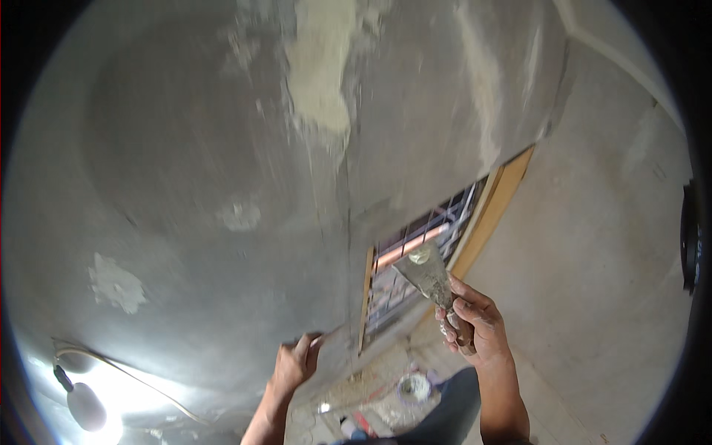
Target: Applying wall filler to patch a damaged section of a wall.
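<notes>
My right hand (482, 326) is closed round the brown handle of a putty knife (430, 283). Its flat metal blade points up and to the left, with a dab of pale putty (420, 254) on it. My left hand (293, 365) is closed close to the grey wall (245, 289); a thin, pale thing shows at its fingertips, too little of it to name. Above the hands, a wide pale putty strip (320, 70) runs down the wall. Smaller pale patches (117, 283) lie to the left.
A bright bulb (86, 406) hangs on a cable (141, 378) at the lower left. Beyond the putty knife is a barred window (400, 252) with a wooden frame (493, 211). On the floor below stands a round bucket (414, 388) with whitish contents, near my leg (456, 408).
</notes>
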A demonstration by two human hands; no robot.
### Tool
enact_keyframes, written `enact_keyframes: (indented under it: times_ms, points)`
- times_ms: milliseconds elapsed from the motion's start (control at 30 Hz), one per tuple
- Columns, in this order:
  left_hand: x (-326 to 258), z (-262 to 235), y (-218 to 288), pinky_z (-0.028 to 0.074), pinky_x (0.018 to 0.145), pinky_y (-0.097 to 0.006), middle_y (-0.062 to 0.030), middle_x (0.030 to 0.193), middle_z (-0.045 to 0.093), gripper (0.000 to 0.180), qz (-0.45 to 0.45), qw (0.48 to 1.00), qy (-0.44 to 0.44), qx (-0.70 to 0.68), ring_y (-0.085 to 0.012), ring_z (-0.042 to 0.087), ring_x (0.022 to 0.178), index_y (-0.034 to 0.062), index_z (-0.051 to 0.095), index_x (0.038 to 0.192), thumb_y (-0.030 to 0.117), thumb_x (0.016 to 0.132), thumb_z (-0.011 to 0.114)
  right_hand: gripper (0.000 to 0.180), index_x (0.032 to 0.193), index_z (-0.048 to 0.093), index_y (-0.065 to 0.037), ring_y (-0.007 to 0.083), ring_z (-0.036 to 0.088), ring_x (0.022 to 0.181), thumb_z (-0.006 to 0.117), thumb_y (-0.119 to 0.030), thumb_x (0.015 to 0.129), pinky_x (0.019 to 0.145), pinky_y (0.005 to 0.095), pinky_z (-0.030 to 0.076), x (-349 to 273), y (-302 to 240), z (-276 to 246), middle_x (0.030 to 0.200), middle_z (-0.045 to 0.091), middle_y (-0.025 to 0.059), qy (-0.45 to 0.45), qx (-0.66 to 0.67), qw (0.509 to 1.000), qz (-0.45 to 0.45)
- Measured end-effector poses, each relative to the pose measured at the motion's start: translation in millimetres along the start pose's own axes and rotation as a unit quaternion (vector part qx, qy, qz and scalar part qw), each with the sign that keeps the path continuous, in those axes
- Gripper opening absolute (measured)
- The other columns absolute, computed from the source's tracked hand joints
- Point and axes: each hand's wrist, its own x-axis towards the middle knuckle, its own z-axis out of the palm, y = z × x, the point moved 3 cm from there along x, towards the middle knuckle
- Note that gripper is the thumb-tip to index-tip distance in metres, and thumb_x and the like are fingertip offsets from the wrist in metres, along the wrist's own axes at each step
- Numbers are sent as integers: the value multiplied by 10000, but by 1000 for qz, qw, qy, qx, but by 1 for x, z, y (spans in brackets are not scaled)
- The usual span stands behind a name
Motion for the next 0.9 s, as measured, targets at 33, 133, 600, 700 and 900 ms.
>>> enact_keyframes:
  times_ms: [33, 133, 600, 700, 900]
  points:
    - [-9, 6, -10, 495, 501, -405, -199, 687, 616, 133, -4, 1000, 21, -6, -397, 614, 601, 34, 621, 1019, 34, 891, 585, 576, 1429, 397, -9, 147, 552, 580, 610, -199, 929, 457, 287, 469, 8, -14, 4, 875, 617, 108, -16, -4, 1000, -25]
    - [-22, 14, -6, 517, 520, -436, -214, 819, 612, 201, -4, 1000, 10, 20, -429, 611, 681, 23, 591, 1085, 84, 895, 570, 559, 1464, 342, -35, 150, 558, 717, 537, -139, 951, 587, 284, 475, 33, -63, 23, 951, 610, 112, -32, 53, 990, -127]
    - [-28, 57, 15, 527, 722, -475, -308, 962, 630, 436, -91, 993, 39, -62, -467, 618, 925, -27, 498, 1298, 147, 901, 538, 466, 1382, 494, -60, 175, 596, 741, 525, -1, 921, 740, 297, 499, 151, -306, 114, 953, 642, 117, 85, -307, 697, -643]
    - [-29, 56, 13, 529, 726, -484, -303, 952, 634, 433, -161, 984, 13, -76, -471, 616, 921, -27, 492, 1300, 139, 901, 531, 534, 1349, 540, -96, 210, 602, 781, 551, 73, 842, 762, 311, 497, 165, -323, 136, 922, 611, 129, 131, -419, 513, -738]
    - [-30, 52, 17, 533, 701, -476, -273, 915, 651, 426, -145, 987, 39, -59, -467, 628, 873, -9, 499, 1296, 129, 894, 530, 613, 1327, 574, -128, 269, 569, 862, 545, 149, 780, 807, 349, 497, 191, -325, 140, 985, 544, 145, 182, -486, 338, -785]
